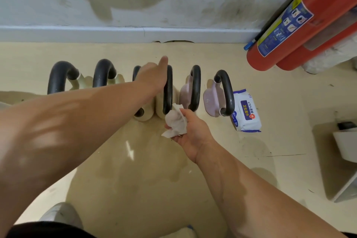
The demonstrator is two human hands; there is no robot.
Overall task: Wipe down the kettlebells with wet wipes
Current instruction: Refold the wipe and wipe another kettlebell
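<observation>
Several kettlebells with black handles stand in a row on the floor near the wall; the left ones are cream, the two on the right pale pink [211,100]. My left hand [152,75] reaches over the middle cream kettlebell [168,91] and rests against its black handle, fingers hidden behind it. My right hand [190,129] holds a crumpled white wet wipe [175,121] pressed at the near end of that same handle.
A blue-and-white wet wipe pack [247,111] lies on the floor right of the row. Two red fire extinguishers [301,25] lean at the wall on the right. A white box [345,147] sits at the right edge. My shoe [58,214] is at the bottom left.
</observation>
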